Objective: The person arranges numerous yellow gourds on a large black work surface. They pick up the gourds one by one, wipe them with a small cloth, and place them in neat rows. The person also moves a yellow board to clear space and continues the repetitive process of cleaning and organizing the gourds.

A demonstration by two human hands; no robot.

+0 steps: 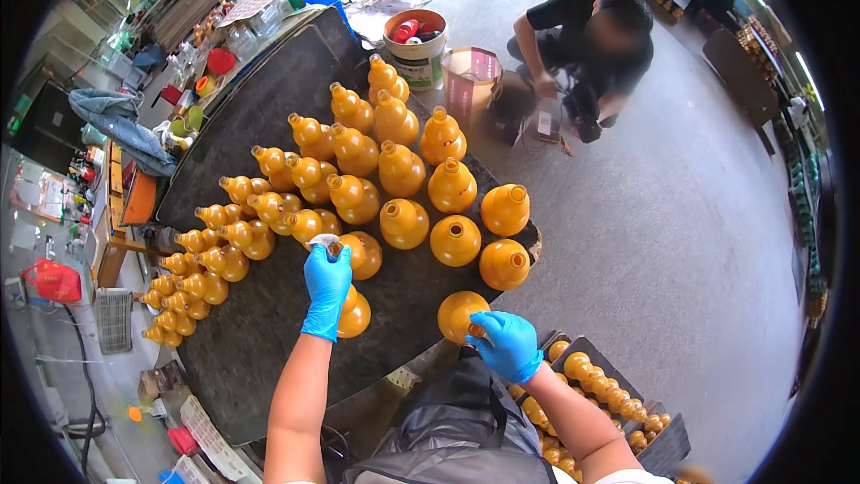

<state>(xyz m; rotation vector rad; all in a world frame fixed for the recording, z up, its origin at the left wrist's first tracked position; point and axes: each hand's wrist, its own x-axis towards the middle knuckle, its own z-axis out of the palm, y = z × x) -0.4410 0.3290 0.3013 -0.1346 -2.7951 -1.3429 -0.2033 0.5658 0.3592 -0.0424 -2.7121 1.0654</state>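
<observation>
A: Which step is this?
B: Working along the gourd-shaped orange bottles, I'd judge; the left hand pinches something small at one bottle's neck, centre of the dark table.
A: The right?
B: The right hand, at five o'clock, grips the near bottle; next calls for steady holding.

Your left hand covers neck of gourd bottle beneath. Your right hand hides mouth of another gourd. Crate of small gourds partly behind your forearm; bucket contents too small to tell.
</observation>
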